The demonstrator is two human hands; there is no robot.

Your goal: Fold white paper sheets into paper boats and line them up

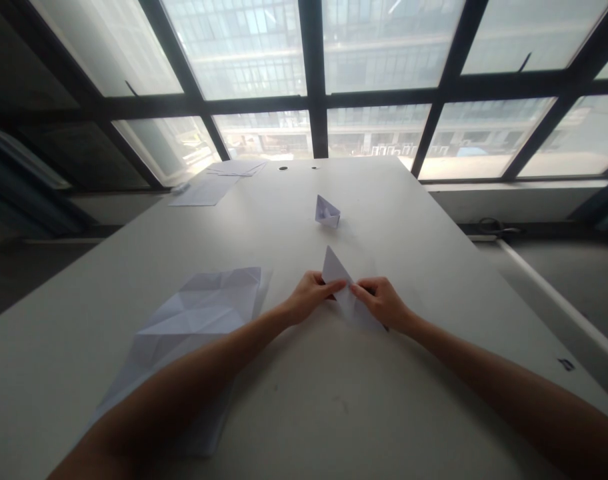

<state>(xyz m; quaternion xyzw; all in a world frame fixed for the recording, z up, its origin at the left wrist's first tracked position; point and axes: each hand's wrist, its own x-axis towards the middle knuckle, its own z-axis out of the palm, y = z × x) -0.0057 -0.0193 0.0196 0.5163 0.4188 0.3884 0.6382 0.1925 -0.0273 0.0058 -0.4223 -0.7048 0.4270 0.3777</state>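
Folded pointed white paper piece (335, 267) between hands, over smooth white tabletop (294, 413); long axis slants from far-left tip to near-right corner; bare left hand (310, 293) pinches left side, bare right hand (381, 300) right, thumbs nearly meeting, both equally near

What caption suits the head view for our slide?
Left hand and right hand hold folded paper over a white table, boat-shaped paper beyond.

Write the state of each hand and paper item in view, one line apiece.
Held paper: folded, pinched
Left hand: closed on held paper
Right hand: closed on held paper
Paper boat: folded, not held
Creased paper: spread out, partly hidden from view
Far sheets: lying flat
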